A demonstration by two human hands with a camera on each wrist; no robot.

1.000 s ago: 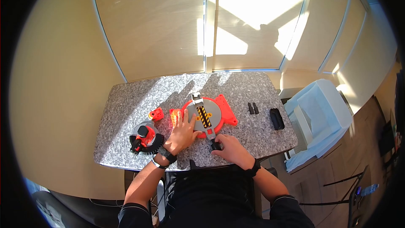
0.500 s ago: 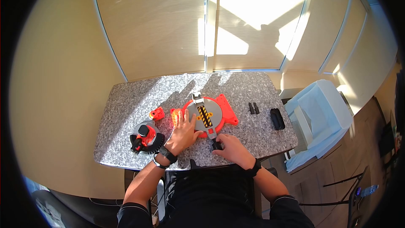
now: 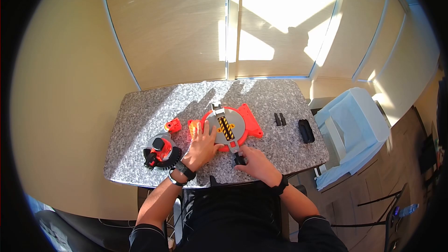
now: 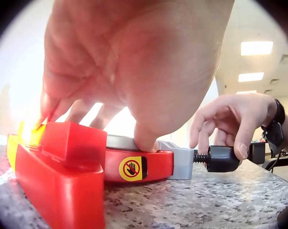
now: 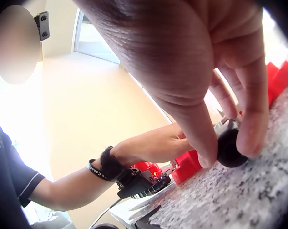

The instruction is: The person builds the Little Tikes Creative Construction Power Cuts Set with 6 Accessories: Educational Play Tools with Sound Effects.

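Observation:
A toy miter saw base [image 3: 238,120], red with a round grey turntable and a yellow-black striped slot, lies flat before me. My left hand [image 3: 203,145] rests on its left side, fingers spread over the turntable and thumb on the near rim. At the near end of the grey arm sticks out a black knob [image 4: 223,159] on a threaded shaft, part of the thread showing outside the arm. Thumb and fingers of my right hand [image 3: 259,164] pinch this knob; the right wrist view shows its round end [image 5: 229,150] between thumb and fingertips.
Left of the base sits the saw head [image 3: 161,151] with its black toothed blade, and a small red-orange part [image 3: 173,126] behind it. Two black strips [image 3: 280,119] and a black tray-like piece [image 3: 306,131] lie at right. A blue-lined bin [image 3: 357,130] stands beyond the table's edge.
My right fingers have shifted slightly around the knob, and more of its black body shows in the head view. The left hand and the base stay where they were.

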